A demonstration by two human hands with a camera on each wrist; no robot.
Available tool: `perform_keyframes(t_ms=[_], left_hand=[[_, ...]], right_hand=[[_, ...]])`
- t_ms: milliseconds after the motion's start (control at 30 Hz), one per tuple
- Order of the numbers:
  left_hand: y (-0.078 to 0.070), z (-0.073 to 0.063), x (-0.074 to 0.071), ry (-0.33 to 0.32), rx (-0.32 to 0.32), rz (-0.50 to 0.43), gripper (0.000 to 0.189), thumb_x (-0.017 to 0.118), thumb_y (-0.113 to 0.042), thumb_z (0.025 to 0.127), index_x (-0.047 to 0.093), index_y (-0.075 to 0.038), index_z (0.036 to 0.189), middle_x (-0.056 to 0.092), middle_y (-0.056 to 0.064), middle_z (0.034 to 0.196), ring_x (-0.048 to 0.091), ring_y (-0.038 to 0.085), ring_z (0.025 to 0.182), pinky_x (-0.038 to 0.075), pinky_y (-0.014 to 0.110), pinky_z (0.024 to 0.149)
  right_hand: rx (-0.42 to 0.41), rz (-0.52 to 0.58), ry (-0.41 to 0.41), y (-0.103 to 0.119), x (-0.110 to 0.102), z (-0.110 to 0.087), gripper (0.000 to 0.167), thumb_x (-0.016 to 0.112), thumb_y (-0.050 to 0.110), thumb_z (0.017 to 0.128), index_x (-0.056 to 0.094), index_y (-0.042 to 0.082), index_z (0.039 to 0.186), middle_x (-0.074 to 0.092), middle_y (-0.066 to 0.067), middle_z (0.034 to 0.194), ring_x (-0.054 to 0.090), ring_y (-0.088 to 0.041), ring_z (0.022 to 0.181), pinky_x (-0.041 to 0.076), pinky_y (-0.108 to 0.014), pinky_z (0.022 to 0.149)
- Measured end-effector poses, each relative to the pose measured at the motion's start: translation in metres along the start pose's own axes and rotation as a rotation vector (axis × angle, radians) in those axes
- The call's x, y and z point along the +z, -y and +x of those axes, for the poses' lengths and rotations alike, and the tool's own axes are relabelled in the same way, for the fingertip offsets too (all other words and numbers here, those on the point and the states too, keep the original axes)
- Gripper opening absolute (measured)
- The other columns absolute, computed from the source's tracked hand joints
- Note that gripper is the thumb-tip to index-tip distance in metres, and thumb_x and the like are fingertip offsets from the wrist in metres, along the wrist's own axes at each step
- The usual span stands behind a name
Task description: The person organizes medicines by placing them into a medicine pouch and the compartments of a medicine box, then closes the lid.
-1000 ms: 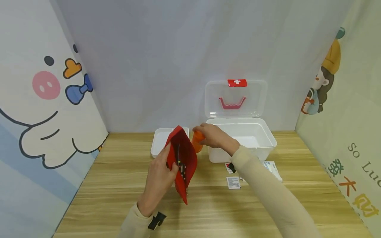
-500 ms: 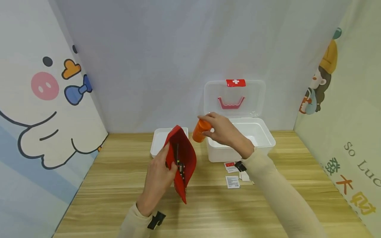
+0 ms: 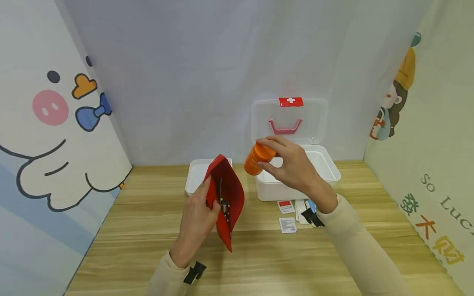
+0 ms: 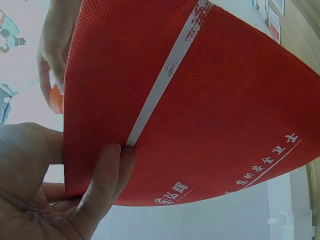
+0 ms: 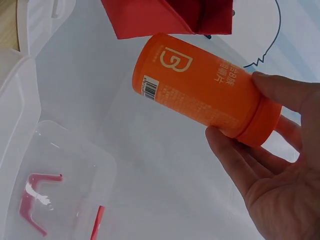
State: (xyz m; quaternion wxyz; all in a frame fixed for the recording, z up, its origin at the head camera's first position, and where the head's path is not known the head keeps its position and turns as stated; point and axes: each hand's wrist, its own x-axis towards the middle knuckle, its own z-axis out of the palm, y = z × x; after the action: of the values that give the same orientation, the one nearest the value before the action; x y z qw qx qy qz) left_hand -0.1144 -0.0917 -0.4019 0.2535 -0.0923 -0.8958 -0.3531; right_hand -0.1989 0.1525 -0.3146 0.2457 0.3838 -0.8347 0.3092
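My left hand (image 3: 196, 216) grips a red fabric pouch (image 3: 235, 185) by its side, thumb at the opening, and the pouch's mouth gapes. Small dark items show inside it. White lettering and a pale stripe run across its outside in the left wrist view. My right hand (image 3: 294, 166) holds an orange bottle (image 3: 254, 161) by its capped end, between thumb and fingers. The bottle is tilted and raised above the table, just right of the pouch, overlapping the front left corner of a white box (image 3: 275, 191). A barcode and pale print mark it in the right wrist view.
The white box's clear lid (image 3: 312, 123), with a pink handle (image 3: 285, 130) and red cross label, stands raised against the back curtain. A shallow white tray (image 3: 193, 176) lies behind the pouch. Small packets (image 3: 287, 225) lie on the wooden table (image 3: 155, 230) in front of the box.
My right hand has lifted the orange bottle off the table and drawn it right and nearer, tilting it. My left hand and the pouch have stayed nearly still.
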Motion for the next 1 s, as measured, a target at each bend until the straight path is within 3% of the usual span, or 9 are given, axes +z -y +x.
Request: perform_keyframes(t_ms=[167,433,1000], left_hand=[[-0.001,0.002,0.0,-0.016,0.03,0.004,0.068,0.067,0.005,0.08,0.045,0.003,0.144,0.06,0.021,0.133,0.066,0.034,0.107,0.059,0.046,0.085],[-0.006,0.003,0.0,-0.031,0.051,0.022,0.068,0.069,0.003,0.079,0.046,0.004,0.143,0.061,0.021,0.132,0.065,0.035,0.109,0.057,0.047,0.089],[-0.016,0.003,0.001,-0.001,0.055,0.007,0.067,0.069,0.002,0.082,0.044,0.002,0.144,0.06,0.021,0.133,0.066,0.034,0.108,0.058,0.046,0.087]], right_hand=[[-0.042,0.054,-0.051,0.017,-0.006,-0.008,0.048,0.08,0.016,0.082,0.064,0.01,0.126,0.064,-0.009,0.121,0.068,-0.022,0.101,0.061,-0.032,0.079],[-0.075,0.109,-0.047,0.035,-0.004,-0.018,0.049,0.081,0.015,0.08,0.064,0.009,0.126,0.064,-0.008,0.124,0.069,-0.02,0.103,0.06,-0.029,0.079],[-0.112,0.084,0.01,0.045,0.027,-0.026,0.043,0.079,0.018,0.083,0.066,0.01,0.123,0.065,-0.008,0.119,0.067,-0.017,0.099,0.059,-0.029,0.086]])
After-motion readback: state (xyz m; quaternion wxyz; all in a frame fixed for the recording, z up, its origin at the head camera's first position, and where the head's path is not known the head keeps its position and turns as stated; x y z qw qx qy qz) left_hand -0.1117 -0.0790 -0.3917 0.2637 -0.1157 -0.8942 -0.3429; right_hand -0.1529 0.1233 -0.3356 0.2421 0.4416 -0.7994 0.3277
